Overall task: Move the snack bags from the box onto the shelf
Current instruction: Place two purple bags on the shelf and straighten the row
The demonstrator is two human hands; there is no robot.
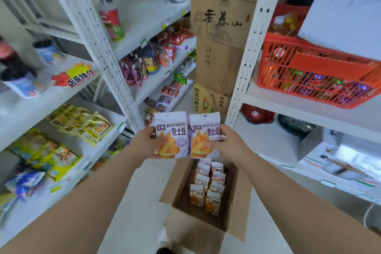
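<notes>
- Standing upright side by side above the box (195, 233), the left bag (172, 130) and right bag (205, 130) have their long axes vertical and printed fronts towards the person.
- Left hand (147, 142) grips the left bag's outer edge; right hand (228, 144) pinches the right bag's.
- More bags (206, 187) fill two rows in the box; floor lies open between the left shelf (90, 156) and the box.
</notes>
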